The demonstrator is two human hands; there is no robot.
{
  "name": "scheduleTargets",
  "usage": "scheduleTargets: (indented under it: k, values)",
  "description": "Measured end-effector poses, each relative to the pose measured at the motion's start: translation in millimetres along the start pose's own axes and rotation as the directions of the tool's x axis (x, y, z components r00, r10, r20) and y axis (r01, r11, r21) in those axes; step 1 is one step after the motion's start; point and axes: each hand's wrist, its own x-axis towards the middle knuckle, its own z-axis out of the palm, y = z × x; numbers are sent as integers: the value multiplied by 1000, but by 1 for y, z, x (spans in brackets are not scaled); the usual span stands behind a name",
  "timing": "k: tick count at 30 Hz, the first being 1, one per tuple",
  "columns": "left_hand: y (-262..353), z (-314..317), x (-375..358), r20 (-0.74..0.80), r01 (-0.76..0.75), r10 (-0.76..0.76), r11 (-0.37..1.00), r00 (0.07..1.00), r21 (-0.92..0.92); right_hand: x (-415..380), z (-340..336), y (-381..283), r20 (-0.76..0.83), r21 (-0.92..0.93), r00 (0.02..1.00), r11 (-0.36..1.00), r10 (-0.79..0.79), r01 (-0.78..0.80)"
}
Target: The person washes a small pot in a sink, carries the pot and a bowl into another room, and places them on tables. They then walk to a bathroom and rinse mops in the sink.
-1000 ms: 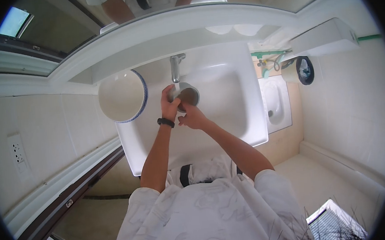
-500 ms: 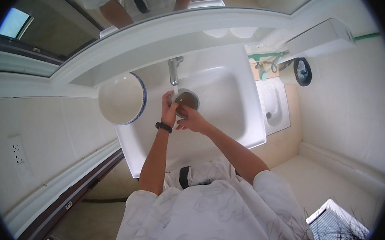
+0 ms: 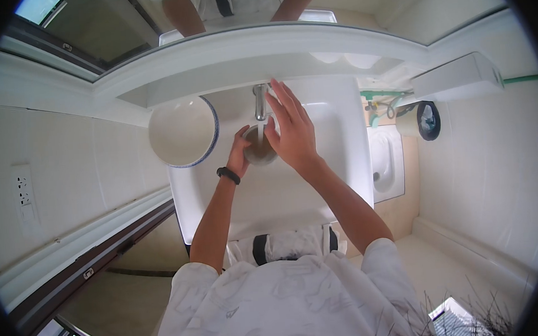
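Under the chrome faucet (image 3: 260,103), my left hand (image 3: 238,154) grips the left rim of a small round bowl (image 3: 260,153) inside the white sink (image 3: 283,198). Water runs from the spout into the bowl, and its inside looks brownish. My right hand (image 3: 294,129) is raised beside the faucet with its fingers stretched out towards the handle area; it holds nothing and partly covers the bowl's right side. Whether its fingertips touch the faucet is unclear. A dark band is on my left wrist.
A large white basin with a blue rim (image 3: 182,133) rests at the sink's left edge. A mirror ledge (image 3: 261,50) crosses behind the faucet. To the right are a squat toilet (image 3: 386,160), green pipes (image 3: 379,93), a white box (image 3: 456,77) and a waste bin (image 3: 426,121).
My right hand has left the bowl, moved up beside the faucet and opened. My left hand still holds the bowl. The whole view has shifted slightly.
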Motion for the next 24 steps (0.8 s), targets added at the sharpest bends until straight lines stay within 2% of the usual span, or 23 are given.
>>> scheduleTargets:
  k: [2,6,9,11,15,18,20,21,23,24]
  values:
    - [1,-1,4,17,35,-35,999,999,-15,-12,3,13,47,-48,993,993,-108,110]
    - [5,-5,3,16,108,-108,994,994,19,-10,1,17,29,-26,995,995,-100,101]
    - [7,-5,-1,-44,189,-185,979,982,80,-9,4,15,34,13,999,1000,-28,28]
    - [7,-5,-7,-69,273,-267,958,961,85,-9,8,14,39,140,993,983,110,-115]
    - [3,-13,-11,-11,351,-351,934,936,70,-6,16,18,-16,287,992,950,129,-119]
    - [7,-7,-19,-1,379,-381,920,925,99,-6,17,20,-63,258,994,964,89,-70]
    - [5,-5,-23,-14,384,-386,916,923,118,-10,13,15,110,73,991,995,-71,64]
    - [1,-8,-22,-11,388,-390,914,921,121,-12,11,14,109,70,992,996,-66,59]
    - [-7,-15,-19,11,318,-319,945,948,82,-17,9,14,153,-92,984,990,-95,110]
    - [-7,-14,-23,8,320,-321,944,947,82,-26,9,12,154,-90,984,990,-93,108]
